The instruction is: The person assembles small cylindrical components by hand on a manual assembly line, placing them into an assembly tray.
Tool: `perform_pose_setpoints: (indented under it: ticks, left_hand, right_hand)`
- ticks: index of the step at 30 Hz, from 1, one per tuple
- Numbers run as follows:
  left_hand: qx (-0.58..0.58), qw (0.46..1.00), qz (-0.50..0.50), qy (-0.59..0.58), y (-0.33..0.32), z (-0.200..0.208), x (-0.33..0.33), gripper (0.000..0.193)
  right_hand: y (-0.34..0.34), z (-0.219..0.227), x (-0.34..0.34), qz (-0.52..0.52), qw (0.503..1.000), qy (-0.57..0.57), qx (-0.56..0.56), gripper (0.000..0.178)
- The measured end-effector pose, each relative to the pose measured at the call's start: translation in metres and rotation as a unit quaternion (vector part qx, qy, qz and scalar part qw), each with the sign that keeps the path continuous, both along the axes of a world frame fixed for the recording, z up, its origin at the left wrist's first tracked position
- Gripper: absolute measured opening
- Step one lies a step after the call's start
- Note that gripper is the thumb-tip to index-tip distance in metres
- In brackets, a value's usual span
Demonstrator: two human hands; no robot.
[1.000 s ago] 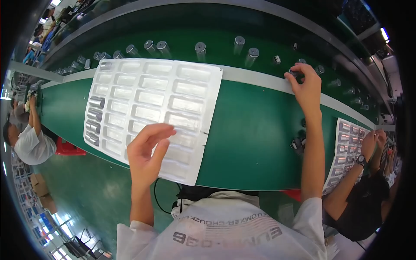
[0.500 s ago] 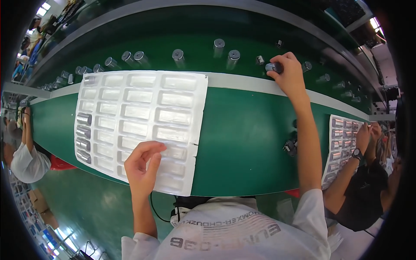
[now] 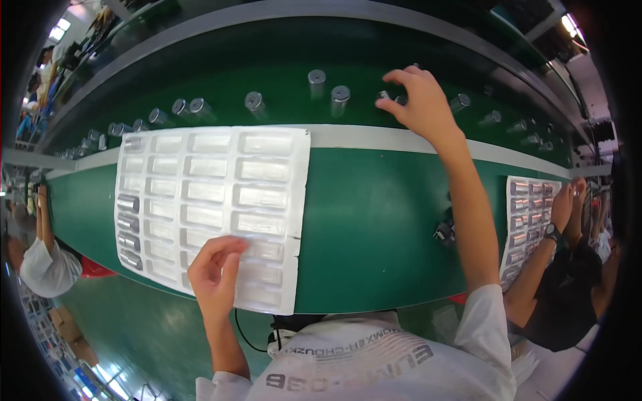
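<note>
My left hand (image 3: pixel 217 271) hovers over the near part of a white plastic tray (image 3: pixel 295 200), its fingers loosely curled with a small gap to the thumb and nothing visible between them. Metal cylinders, such as this one (image 3: pixel 128 204), lie in several pockets of the tray's left column; most other pockets are bare. Across the green conveyor, my right hand (image 3: pixel 421 103) reaches out with thumb and fingers apart. A dark cylinder (image 3: pixel 401 100) shows partly beneath its palm, beside a small metal piece (image 3: pixel 384 95) between the fingertips; neither looks gripped.
More upright metal cylinders (image 3: pixel 254 103) stand along the green belt (image 3: pixel 287 73). A pale rail (image 3: pixel 381 138) separates it from the green table (image 3: pixel 374 220). Small dark parts (image 3: pixel 445 230) lie near my right forearm. At right, another person's hands (image 3: pixel 565 204) are beside a filled tray (image 3: pixel 518 220).
My right hand has opened its fingers around the cylinder it pinched before. My left fingers have curled closer to the thumb. The belt's cylinders appear further left and the tray lower in view.
</note>
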State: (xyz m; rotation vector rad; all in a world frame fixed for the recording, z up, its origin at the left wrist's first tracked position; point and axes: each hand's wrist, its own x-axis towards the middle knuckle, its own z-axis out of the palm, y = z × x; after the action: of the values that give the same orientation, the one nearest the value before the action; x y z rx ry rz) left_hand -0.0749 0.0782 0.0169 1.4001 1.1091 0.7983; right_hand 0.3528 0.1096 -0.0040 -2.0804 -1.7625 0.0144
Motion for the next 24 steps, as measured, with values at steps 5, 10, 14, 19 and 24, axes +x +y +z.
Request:
perform_pose_setpoints:
  ticks: [5,10,14,19,24]
  left_hand:
    - [0.024,1.000,-0.001,0.016,0.001,-0.005,-0.006,0.019]
    - [0.050,0.998,-0.001,0.022,0.002,-0.008,0.000,0.017]
    - [0.038,0.999,0.007,0.023,0.004,-0.013,-0.001,0.016]
    - [0.034,0.999,0.021,0.027,0.004,-0.005,0.000,0.015]
    - [0.051,0.998,0.029,0.028,0.007,0.002,-0.005,0.014]
  right_hand:
    - [0.042,0.000,-0.018,-0.026,0.984,-0.075,-0.158,0.034]
    - [0.063,-0.001,0.008,-0.053,0.997,-0.060,-0.020,0.023]
    - [0.074,-0.017,0.047,-0.113,0.970,-0.118,-0.179,0.026]
    - [0.074,-0.023,0.078,-0.018,0.985,-0.067,-0.159,0.029]
    - [0.062,-0.022,0.137,0.005,0.994,0.004,-0.114,0.028]
